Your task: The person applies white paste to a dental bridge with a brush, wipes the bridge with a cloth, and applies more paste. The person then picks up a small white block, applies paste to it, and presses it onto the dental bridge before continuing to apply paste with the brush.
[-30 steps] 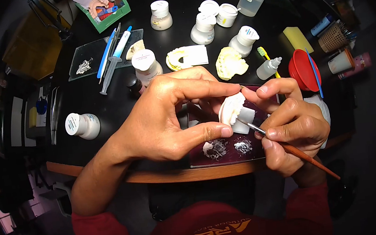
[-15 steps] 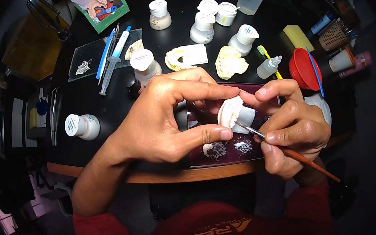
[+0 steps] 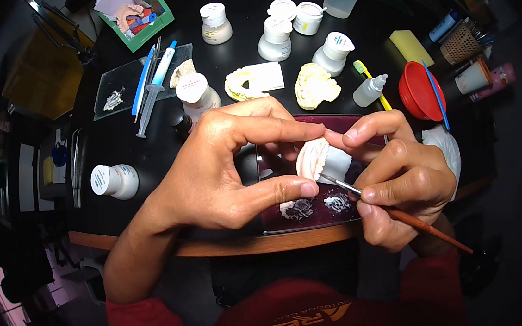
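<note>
My left hand (image 3: 236,172) is closed on a pale dental model (image 3: 309,160), pinching it between thumb and fingers. A row of teeth on the model faces right. My right hand (image 3: 403,180) grips a paintbrush (image 3: 422,227) with a reddish-brown wooden handle and a metal ferrule; its fine tip meets the teeth, or lies very near them. Right fingertips also come close to the left index fingertip above the model. Below both hands lies a dark red mixing slab (image 3: 273,220) with smears of white paste (image 3: 337,203). A white block or folded paper (image 3: 338,162) shows behind the model.
Several white-capped powder jars (image 3: 196,94) stand around the black table. Yellowish dental casts (image 3: 316,86) lie beyond my hands. A syringe (image 3: 152,107) rests on a glass plate (image 3: 102,104) at left. At right are a red bowl (image 3: 418,92), a dropper bottle (image 3: 368,92) and a yellow toothbrush (image 3: 363,71).
The dental model has turned slightly, showing more of its pink-white outer side. The brush tip has shifted a little left along with it. Both hands keep their grips.
</note>
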A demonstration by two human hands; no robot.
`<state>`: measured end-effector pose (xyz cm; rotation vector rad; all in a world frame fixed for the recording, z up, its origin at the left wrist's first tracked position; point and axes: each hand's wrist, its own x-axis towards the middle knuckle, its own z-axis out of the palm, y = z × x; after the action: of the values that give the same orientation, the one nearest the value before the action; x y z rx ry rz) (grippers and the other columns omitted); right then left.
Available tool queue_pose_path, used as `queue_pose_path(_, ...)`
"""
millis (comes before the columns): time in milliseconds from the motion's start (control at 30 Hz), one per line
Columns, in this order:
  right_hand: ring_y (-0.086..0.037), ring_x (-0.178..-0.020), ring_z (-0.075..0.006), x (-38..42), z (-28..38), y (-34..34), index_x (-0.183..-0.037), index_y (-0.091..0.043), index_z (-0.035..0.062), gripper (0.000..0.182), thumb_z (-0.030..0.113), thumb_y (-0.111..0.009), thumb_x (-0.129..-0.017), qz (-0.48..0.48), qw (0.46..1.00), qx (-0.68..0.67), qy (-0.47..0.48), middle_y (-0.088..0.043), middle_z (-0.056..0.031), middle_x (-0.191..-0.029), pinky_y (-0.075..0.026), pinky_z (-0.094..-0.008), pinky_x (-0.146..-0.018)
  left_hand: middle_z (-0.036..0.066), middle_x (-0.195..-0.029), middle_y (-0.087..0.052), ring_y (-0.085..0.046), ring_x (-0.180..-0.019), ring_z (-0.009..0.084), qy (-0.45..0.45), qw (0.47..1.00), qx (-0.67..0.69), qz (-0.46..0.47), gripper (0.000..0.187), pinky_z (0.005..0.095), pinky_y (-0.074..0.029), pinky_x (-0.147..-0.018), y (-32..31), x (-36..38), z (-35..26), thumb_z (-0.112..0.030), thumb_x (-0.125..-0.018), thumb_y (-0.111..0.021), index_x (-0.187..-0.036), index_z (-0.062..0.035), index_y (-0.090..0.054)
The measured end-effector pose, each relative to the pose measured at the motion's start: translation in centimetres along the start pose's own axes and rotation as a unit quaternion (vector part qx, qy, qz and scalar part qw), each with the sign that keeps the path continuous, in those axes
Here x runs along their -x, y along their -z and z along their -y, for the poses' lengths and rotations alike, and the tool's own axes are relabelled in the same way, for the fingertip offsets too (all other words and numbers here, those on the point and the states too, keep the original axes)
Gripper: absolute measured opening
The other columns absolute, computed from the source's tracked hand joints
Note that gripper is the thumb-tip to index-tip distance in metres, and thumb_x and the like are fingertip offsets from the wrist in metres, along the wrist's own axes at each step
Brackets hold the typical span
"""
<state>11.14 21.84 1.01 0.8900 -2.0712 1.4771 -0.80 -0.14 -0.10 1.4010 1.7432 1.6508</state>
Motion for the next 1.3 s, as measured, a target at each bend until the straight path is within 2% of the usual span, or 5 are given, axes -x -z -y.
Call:
queue_pose_path(800,-0.06,-0.104,-0.0372,0.18,-0.26,-0.35,-0.092,-0.068,0.0016,0.024,-0.008,-0.065,-0.07,-0.015,1.0,-0.012,0.025,-0.061,-0.0105,-0.074,-0.057,-0.0636,-0.096,0.011,-0.096,-0.069,-0.063,-0.09,0.017,0.017,1.0,0.004,0.012,0.059,0.0299,-0.049,-0.084,0.1,0.01,-0.29,-0.016,-0.072,-0.092,-0.123,0.0061,-0.072)
queue_pose_path(1300,-0.06,-0.102,-0.0355,0.17,-0.08,-0.41,-0.092,-0.068,0.0023,0.023,-0.008,-0.066,-0.072,-0.021,1.0,0.004,0.021,-0.061,-0.01,-0.075,-0.058,-0.061,-0.096,0.01,-0.096,-0.068,-0.063,-0.09,0.0166,0.017,1.0,0.007,0.01,0.06,0.0299,-0.049,-0.084,0.1,-0.02,-0.37,-0.016,-0.071,-0.093,-0.123,0.0058,-0.072)
